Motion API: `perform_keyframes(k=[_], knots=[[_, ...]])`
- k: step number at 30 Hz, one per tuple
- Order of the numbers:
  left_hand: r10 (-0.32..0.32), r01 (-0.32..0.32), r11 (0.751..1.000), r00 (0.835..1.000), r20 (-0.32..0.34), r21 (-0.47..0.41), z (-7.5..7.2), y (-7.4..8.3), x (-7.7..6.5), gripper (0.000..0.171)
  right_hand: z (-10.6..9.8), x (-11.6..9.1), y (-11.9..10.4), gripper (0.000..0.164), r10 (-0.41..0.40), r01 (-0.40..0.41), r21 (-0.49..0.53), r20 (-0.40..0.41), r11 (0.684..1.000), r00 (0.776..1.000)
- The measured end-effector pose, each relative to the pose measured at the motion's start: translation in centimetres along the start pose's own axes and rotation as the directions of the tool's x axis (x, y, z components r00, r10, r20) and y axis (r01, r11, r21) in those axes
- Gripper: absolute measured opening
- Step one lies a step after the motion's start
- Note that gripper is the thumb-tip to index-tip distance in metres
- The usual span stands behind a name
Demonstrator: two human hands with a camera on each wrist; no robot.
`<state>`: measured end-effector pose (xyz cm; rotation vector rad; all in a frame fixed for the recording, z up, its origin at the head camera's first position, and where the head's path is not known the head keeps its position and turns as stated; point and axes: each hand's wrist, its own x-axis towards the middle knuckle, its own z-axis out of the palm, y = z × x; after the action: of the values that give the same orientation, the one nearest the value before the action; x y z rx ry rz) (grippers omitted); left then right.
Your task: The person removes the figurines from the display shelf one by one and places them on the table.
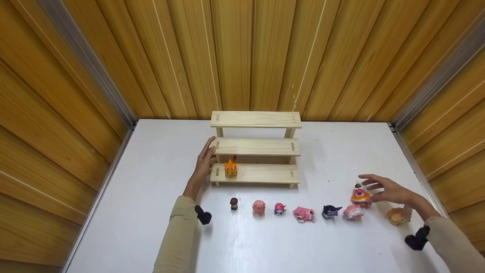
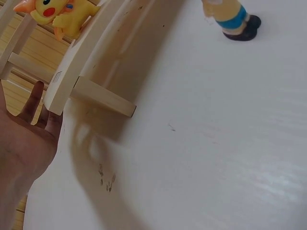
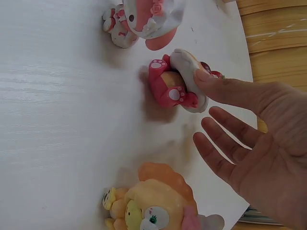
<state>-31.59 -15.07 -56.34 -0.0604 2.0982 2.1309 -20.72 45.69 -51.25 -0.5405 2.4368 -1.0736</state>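
My left hand [image 1: 203,163] rests against the left end of a three-tier wooden display stand [image 1: 255,146], its fingers fairly straight. In the left wrist view, some fingers are partly hidden behind a board. On the lowest step sits an orange-and-yellow figurine [image 1: 230,168], which looks like a yellow character in the left wrist view. My right hand [image 1: 392,192] is spread over a pink bear figurine [image 3: 165,88] with a white-and-orange ring around it. The thumb [image 3: 230,91] meets or overlaps the ring; whether it presses cannot be told. The other fingers stand apart from the bear.
Along the white table [image 1: 303,250] stand a brown-haired figurine [image 1: 233,204], a round pink one [image 1: 258,207], a small pink-hooded one [image 1: 279,208], a lying pink one [image 1: 304,214], a black-hooded one [image 1: 330,211], a pink-and-white one [image 1: 353,212] and a tan one [image 1: 398,216]. Wood-patterned walls [image 1: 250,57] enclose the table.
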Motion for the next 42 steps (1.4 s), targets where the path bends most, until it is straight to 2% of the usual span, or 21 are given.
perform_keyframes(k=[8, 15, 20, 22, 27, 30, 42], knots=[[0.015, -0.015, 1.000, 1.000, 0.002, -0.001, -0.4, 0.4, -0.1, 0.051, 0.1, 0.5, 0.4, 0.067, -0.018, 0.012, 0.086, 0.073, 0.996, 0.997], [0.020, -0.021, 1.000, 1.000, 0.023, 0.013, -0.5, 0.1, -0.2, 0.052, 0.1, 0.1, 0.8, 0.063, -0.139, 0.136, 0.046, 0.067, 0.990, 0.988], [0.024, -0.024, 1.000, 1.000, 0.010, 0.010, -0.7, 0.0, -0.3, 0.052, 0.9, -0.9, 0.9, 0.064, -0.072, 0.070, 0.053, 0.050, 0.996, 0.996], [0.026, -0.027, 1.000, 1.000, 0.014, 0.005, -0.7, -0.1, -0.3, 0.052, 1.3, -1.3, 0.9, 0.060, -0.058, 0.057, 0.024, 0.022, 0.998, 0.998], [0.027, -0.027, 1.000, 1.000, 0.014, 0.008, -1.0, 0.2, -0.1, 0.054, 1.6, -1.6, 0.7, 0.046, -0.085, 0.081, -0.081, -0.042, 0.993, 0.996], [0.016, -0.016, 1.000, 1.000, 0.012, 0.005, -1.2, 0.2, 0.1, 0.054, 1.5, -1.4, 0.2, 0.043, -0.094, 0.088, -0.111, -0.053, 0.990, 0.994], [0.026, -0.026, 1.000, 1.000, 0.003, 0.002, -0.6, 0.3, 0.4, 0.054, 1.2, -1.3, -0.5, 0.047, -0.084, 0.088, -0.158, 0.029, 0.984, 0.996]])
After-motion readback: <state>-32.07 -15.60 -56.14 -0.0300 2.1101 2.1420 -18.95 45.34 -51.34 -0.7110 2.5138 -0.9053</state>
